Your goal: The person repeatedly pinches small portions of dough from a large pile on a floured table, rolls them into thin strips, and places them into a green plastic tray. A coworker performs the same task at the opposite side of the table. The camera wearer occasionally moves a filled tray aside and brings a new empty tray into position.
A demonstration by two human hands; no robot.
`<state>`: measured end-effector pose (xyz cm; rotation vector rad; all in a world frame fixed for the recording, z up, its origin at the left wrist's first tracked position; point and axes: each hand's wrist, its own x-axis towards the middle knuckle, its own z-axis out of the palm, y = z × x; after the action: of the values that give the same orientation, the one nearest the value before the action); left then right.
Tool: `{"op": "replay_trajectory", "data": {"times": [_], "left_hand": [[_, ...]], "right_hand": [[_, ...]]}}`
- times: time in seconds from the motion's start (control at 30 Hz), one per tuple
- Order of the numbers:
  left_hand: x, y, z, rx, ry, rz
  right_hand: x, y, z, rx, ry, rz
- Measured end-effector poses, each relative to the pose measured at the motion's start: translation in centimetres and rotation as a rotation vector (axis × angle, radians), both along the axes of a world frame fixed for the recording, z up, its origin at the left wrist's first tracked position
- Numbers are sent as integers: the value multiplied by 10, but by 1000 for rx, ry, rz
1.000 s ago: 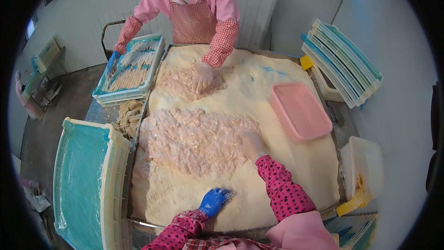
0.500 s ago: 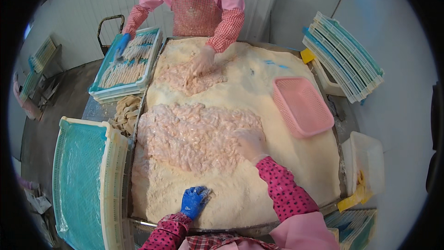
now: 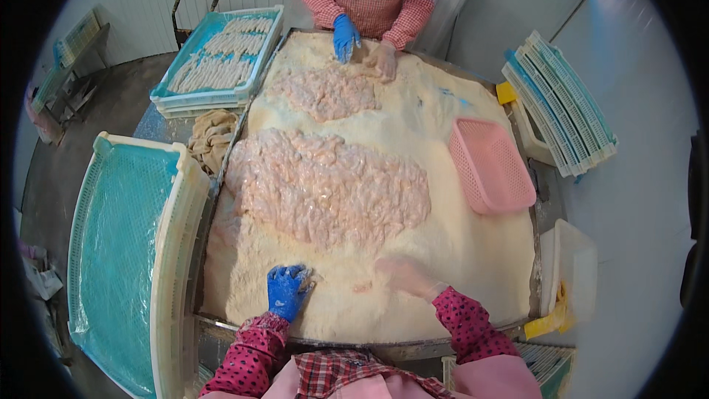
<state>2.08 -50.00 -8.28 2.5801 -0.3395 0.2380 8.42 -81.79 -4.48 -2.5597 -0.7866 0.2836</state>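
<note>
My left hand (image 3: pixel 288 292) wears a blue glove dusted with powder; its fingers curl down on the pale powder (image 3: pixel 487 266), and I cannot see what they may hold. My right hand (image 3: pixel 406 277), in a pale glove, is smeared by motion over the powder, below a large mound of glistening pinkish raw meat pieces (image 3: pixel 329 185), beside a small pink bit (image 3: pixel 362 287). A smaller pile of pieces (image 3: pixel 325 92) lies farther back, near a co-worker's blue-gloved hand (image 3: pixel 345 37) and pale-gloved hand (image 3: pixel 382 60).
Left are a filled tray (image 3: pixel 210 70), a tan cloth (image 3: pixel 210 140) and trays covered in turquoise mesh (image 3: pixel 122 244). Right are a pink basket (image 3: pixel 491 166), stacked trays (image 3: pixel 557 103) and a translucent bin (image 3: pixel 580 258). A co-worker (image 3: pixel 369 4) stands opposite; another person is far left.
My right hand has moved from the meat mound toward me, down to the powder. My left hand has shifted left and forward. The co-worker's blue-gloved hand has left the filled tray for the powder.
</note>
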Motion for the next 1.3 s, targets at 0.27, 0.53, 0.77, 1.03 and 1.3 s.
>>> {"op": "replay_trajectory", "data": {"times": [0.27,0.53,0.77,1.03,1.3], "left_hand": [[3,-19,15,-859,391,123],[-21,-39,0,-2366,929,58],[-22,-69,23,-2484,823,15],[-29,-141,-26,-2344,-187,-55],[-25,-91,18,-1881,877,19]], "right_hand": [[-60,60,17,24,-5,-59],[-87,57,0,402,25,-484],[-104,119,37,545,-218,-235],[-80,143,79,437,-292,-91],[-65,138,39,563,-278,-206]]}}
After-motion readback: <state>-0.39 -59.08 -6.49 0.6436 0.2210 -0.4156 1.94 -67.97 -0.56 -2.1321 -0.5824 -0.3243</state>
